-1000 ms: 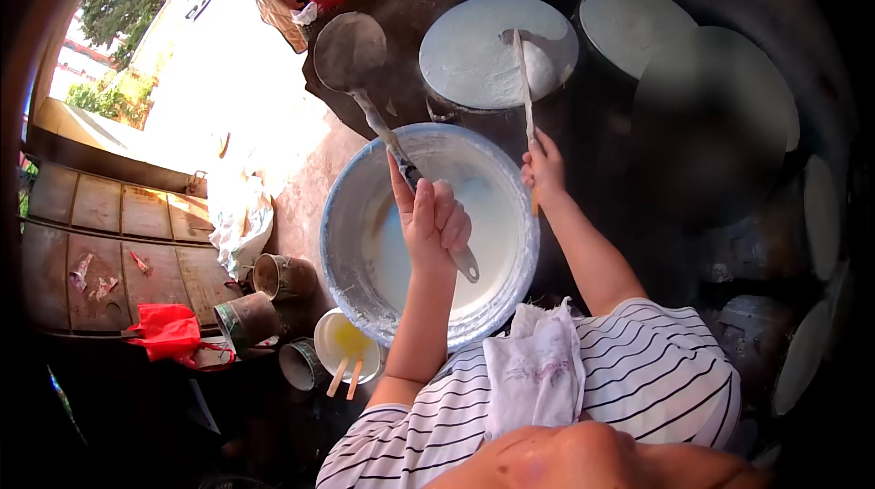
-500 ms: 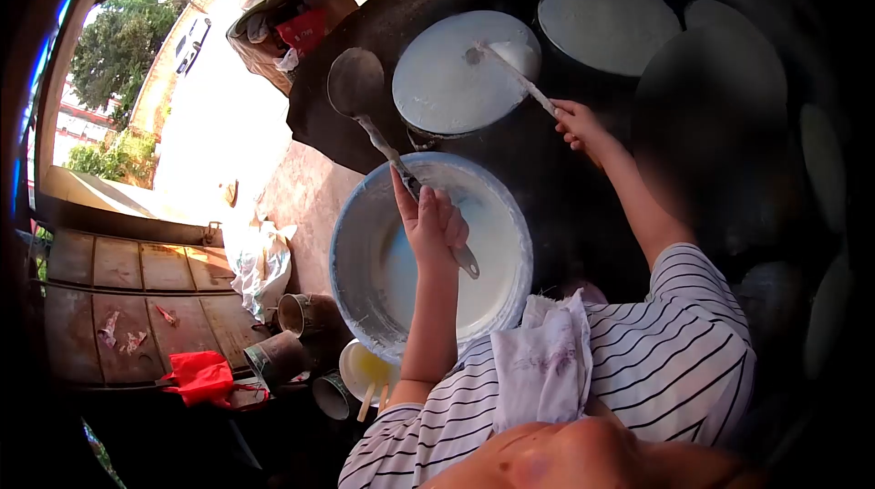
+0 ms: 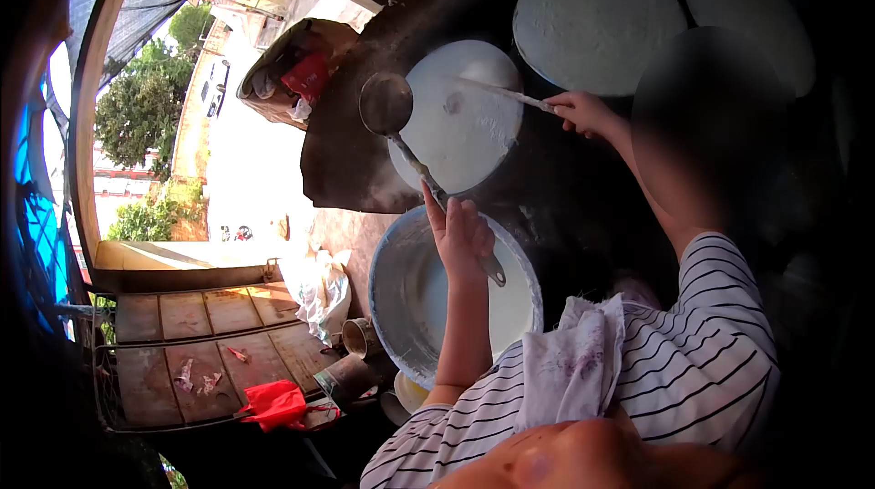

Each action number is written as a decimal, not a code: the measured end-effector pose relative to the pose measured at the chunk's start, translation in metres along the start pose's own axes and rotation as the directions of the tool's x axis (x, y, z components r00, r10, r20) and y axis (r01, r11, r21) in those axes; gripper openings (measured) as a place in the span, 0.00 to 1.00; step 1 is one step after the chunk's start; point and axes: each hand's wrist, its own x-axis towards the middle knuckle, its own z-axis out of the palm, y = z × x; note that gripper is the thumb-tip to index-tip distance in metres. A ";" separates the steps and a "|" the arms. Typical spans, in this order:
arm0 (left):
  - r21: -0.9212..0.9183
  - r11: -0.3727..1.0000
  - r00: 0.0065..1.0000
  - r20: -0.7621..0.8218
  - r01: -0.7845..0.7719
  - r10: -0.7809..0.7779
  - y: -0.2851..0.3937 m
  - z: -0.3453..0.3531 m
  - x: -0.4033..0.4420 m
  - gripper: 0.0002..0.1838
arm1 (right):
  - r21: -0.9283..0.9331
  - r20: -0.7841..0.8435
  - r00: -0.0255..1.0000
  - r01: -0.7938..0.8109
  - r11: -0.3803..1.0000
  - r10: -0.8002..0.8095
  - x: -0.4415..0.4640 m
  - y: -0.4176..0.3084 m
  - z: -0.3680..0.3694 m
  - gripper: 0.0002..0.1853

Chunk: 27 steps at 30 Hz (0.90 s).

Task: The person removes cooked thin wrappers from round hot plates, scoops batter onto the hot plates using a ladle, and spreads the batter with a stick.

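Note:
My left hand is wrapped round the handle of a metal ladle. The ladle's round bowl is raised over the left edge of a white, batter-coated round surface. Below that hand stands a large tub with white liquid batter inside. My right hand grips a thin, pale stick at its near end. The stick reaches left across the white round surface, and its far end is smeared by motion. Faint steam rises at the surface's lower left.
Two more white round surfaces, one behind and another at the far right, sit on the dark stove top. A bag-like bundle is at its left. Metal cans, a red bag and a tiled ledge lie lower left.
The camera view has shifted, so the scene sits differently in the picture. The stick has swept across the white surface. The ladle stays raised in my left hand.

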 end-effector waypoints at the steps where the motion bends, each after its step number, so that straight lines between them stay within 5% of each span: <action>1: 0.013 1.000 1.000 -0.003 0.000 0.000 -0.006 -0.001 0.007 0.29 | -0.110 -0.087 0.966 0.232 0.966 -0.242 0.015 0.015 0.011 0.20; 3: 0.025 0.999 0.998 0.050 0.025 -0.027 -0.004 -0.002 0.016 0.30 | -0.573 -0.116 0.891 0.300 0.762 -0.438 -0.009 -0.009 0.028 0.19; 5: 0.104 0.992 0.997 0.034 0.070 -0.074 0.007 -0.010 0.015 0.30 | -0.547 -0.273 0.928 0.066 0.835 -0.252 -0.050 -0.036 0.020 0.19; 8: 0.204 0.971 0.988 0.073 0.121 -0.138 0.004 0.009 0.051 0.29 | -0.561 -0.260 0.952 -0.014 0.828 -0.159 -0.029 -0.007 0.039 0.20; 11: 0.058 0.978 0.968 0.138 0.202 -0.209 -0.019 0.043 0.109 0.29 | -0.729 -0.141 0.943 0.106 0.677 -0.300 0.003 -0.033 0.046 0.24; 12: -0.036 0.965 0.955 0.160 0.259 -0.250 -0.007 0.050 0.114 0.18 | -0.757 -0.173 0.945 0.052 0.652 -0.277 0.002 -0.034 0.038 0.24; 13: -0.282 0.851 0.874 0.348 0.443 -0.340 0.004 0.045 0.125 0.13 | -0.781 -0.202 0.950 -0.009 0.624 -0.238 -0.006 -0.026 0.022 0.24; 14: -0.492 0.625 0.781 0.515 0.606 -0.352 0.017 0.029 0.127 0.09 | -0.758 -0.318 0.887 -0.028 0.651 -0.333 -0.001 0.022 0.018 0.24; 15: -0.628 0.323 0.705 0.653 0.708 -0.276 0.023 0.013 0.123 0.08 | -0.776 -0.244 0.941 -0.044 0.629 -0.235 -0.026 0.003 0.009 0.25; 16: -0.637 0.398 0.751 0.568 0.660 -0.336 0.028 0.006 0.124 0.14 | -0.786 -0.162 0.967 -0.007 0.618 -0.194 -0.040 -0.009 0.021 0.25; 19: -0.663 0.491 0.825 0.429 0.565 -0.369 0.014 -0.005 0.145 0.08 | -0.788 -0.079 0.985 0.031 0.614 -0.151 -0.025 -0.030 0.045 0.24; 21: -0.709 0.260 0.735 0.519 0.655 -0.436 0.018 -0.017 0.155 0.12 | -0.752 -0.121 0.953 0.095 0.652 -0.279 0.002 -0.023 0.029 0.21; 22: -0.717 0.238 0.723 0.504 0.655 -0.473 0.024 -0.017 0.156 0.13 | -0.734 -0.171 0.956 0.038 0.678 -0.238 0.011 -0.021 0.020 0.19; 25: -0.743 0.151 0.694 0.504 0.652 -0.514 0.028 -0.017 0.151 0.16 | -0.514 -0.067 0.941 0.252 0.820 -0.332 0.013 -0.023 0.022 0.16; 27: -0.728 0.260 0.728 0.448 0.634 -0.520 0.031 -0.010 0.159 0.16 | -0.512 0.019 0.948 0.282 0.812 -0.317 0.008 -0.037 0.026 0.16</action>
